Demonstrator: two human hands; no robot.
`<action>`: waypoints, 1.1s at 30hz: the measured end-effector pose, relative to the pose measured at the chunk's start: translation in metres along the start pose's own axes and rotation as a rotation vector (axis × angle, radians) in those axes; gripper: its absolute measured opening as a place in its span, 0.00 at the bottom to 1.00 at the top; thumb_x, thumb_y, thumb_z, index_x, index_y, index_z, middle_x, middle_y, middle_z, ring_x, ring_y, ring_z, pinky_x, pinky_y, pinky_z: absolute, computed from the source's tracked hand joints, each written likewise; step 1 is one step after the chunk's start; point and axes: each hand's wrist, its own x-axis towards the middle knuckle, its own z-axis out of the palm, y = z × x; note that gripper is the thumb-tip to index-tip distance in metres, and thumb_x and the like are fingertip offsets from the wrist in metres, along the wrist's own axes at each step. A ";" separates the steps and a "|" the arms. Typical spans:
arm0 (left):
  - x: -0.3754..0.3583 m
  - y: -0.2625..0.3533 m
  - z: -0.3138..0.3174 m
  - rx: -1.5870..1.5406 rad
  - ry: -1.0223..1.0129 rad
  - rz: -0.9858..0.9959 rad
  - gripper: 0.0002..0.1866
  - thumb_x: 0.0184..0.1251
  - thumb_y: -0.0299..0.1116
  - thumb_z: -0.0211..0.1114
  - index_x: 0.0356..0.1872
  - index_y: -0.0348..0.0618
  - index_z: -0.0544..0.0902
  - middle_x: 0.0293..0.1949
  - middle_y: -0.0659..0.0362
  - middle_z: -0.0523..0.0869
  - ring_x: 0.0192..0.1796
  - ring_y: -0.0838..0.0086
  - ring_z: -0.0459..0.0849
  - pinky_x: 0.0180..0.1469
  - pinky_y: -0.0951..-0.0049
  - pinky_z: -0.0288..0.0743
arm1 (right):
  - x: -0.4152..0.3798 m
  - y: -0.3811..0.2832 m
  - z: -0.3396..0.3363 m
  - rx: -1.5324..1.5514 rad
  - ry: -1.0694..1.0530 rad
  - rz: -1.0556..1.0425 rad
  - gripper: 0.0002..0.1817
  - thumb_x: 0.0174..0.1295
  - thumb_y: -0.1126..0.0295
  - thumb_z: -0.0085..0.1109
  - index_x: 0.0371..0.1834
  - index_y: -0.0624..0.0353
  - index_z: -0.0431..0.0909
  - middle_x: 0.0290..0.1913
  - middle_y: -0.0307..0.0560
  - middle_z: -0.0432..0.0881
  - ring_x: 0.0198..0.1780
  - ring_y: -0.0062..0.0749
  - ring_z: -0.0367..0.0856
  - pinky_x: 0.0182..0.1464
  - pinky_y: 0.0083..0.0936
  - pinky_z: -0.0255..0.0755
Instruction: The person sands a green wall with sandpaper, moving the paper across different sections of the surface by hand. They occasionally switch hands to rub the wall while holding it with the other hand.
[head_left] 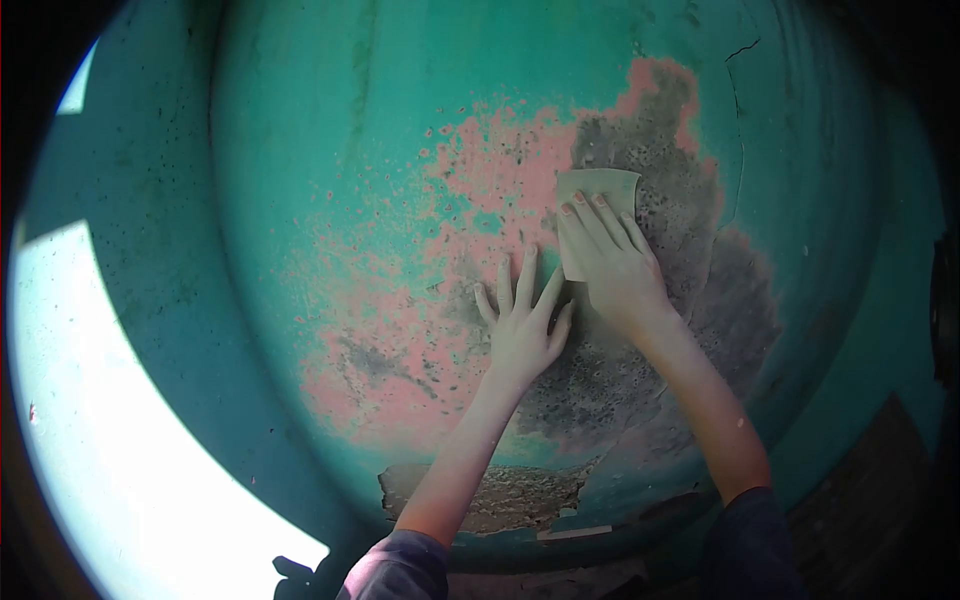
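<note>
Worn patch (380, 395) on a curved green surface (300, 120), seen from the head camera. The patch shows speckled pink areas, mainly toward its left, and dark grey areas, mainly toward its right. The sheet (605, 182), pale and slightly curled at its top edge, lies over the upper right of the patch, where pink borders grey. The right hand (622, 272) rests flat on the sheet, fingers extended and slightly parted; its thumb cannot be clearly made out. The left hand (522, 325) is spread with the palm toward the patch, near its centre, below and left of the sheet. Below the patch is a rough brown chip (520, 497); beyond its upper right runs a thin crack (739, 110). Dark sleeves (400, 565) enter below the patch.
</note>
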 end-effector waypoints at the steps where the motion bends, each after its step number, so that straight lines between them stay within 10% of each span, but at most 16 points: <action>1: -0.003 -0.003 0.006 0.007 0.074 0.042 0.30 0.67 0.47 0.67 0.69 0.54 0.75 0.78 0.53 0.61 0.80 0.46 0.52 0.74 0.31 0.40 | -0.013 0.002 0.003 0.021 -0.022 0.025 0.34 0.62 0.71 0.53 0.76 0.56 0.64 0.77 0.47 0.65 0.77 0.44 0.62 0.76 0.45 0.56; 21: -0.008 -0.016 0.031 0.044 0.296 0.137 0.25 0.61 0.41 0.73 0.61 0.55 0.79 0.71 0.59 0.73 0.76 0.57 0.65 0.75 0.44 0.53 | 0.032 -0.007 -0.001 -0.035 -0.005 0.005 0.35 0.64 0.69 0.54 0.78 0.54 0.62 0.79 0.46 0.62 0.79 0.41 0.59 0.77 0.45 0.55; 33: 0.023 -0.066 -0.039 0.147 0.132 0.100 0.28 0.73 0.40 0.54 0.74 0.62 0.71 0.78 0.55 0.62 0.80 0.53 0.56 0.78 0.42 0.40 | 0.009 -0.020 -0.001 -0.021 -0.064 0.131 0.38 0.63 0.70 0.56 0.79 0.55 0.58 0.80 0.46 0.59 0.79 0.43 0.58 0.77 0.45 0.54</action>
